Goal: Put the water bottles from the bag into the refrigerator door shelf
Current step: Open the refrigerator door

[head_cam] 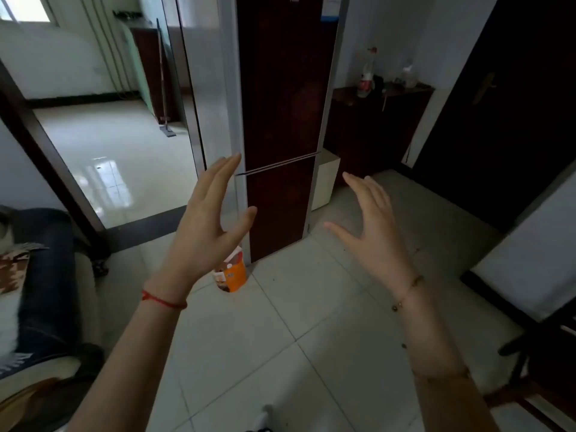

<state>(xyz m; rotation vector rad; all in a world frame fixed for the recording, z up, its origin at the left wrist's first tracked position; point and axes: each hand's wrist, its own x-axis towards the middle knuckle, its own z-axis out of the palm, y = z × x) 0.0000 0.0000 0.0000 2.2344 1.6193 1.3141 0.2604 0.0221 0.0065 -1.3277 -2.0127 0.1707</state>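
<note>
Two closed doors, one above the other, make up the tall dark red refrigerator (pixel 280 120) that stands straight ahead on the pale tiled floor (pixel 280 338), with a thin seam between the doors at about the height of the raised fingertips. To its right a dark low cabinet (pixel 374 126) carries two plastic bottles (pixel 366 76), one with a red label, the other clear and blurred. At the far left edge a person in blue jeans (pixel 46 275) sits on a light sofa. Both of the wearer's hands are held up in front of the refrigerator, well apart from each other and touching nothing: the left hand (pixel 205 226), a red string around its wrist, has an empty grip with fingers straight and thumb spread; the right hand (pixel 374 226), a thin beaded bracelet on its wrist, is likewise spread wide and holds nothing. Smallest, the orange bag (pixel 232 275) sits on the floor by the refrigerator's lower left corner, partly hidden behind the left hand; its contents cannot be made out
</note>
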